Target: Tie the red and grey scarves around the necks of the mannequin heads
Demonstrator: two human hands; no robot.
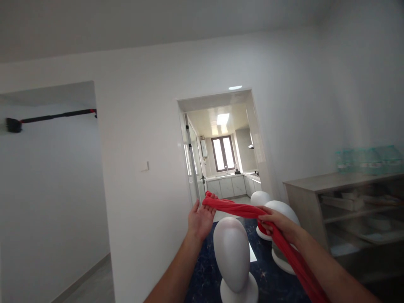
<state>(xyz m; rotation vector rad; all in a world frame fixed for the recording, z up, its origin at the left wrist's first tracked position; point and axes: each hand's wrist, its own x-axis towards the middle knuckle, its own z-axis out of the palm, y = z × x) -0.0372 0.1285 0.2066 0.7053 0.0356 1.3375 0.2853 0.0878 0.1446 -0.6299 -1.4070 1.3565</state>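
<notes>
A long red scarf (236, 207), bunched into a narrow band, stretches between my two hands above a white mannequin head (232, 248). My left hand (202, 219) has its palm turned toward me and its thumb out; the scarf's far end lies against its fingers, which hold it. Closed around the band farther along is my right hand (280, 223), and from there the cloth runs down past my forearm out of the bottom edge. The mannequin head stands upright on its round base, bare and apart from the scarf.
More white mannequin heads (282, 207) stand behind my right hand on the dark blue marbled tabletop (205, 269). To the right is a wooden shelf unit (306, 185) with bottled water (372, 160) on top. A doorway beyond opens onto a kitchen (227, 185).
</notes>
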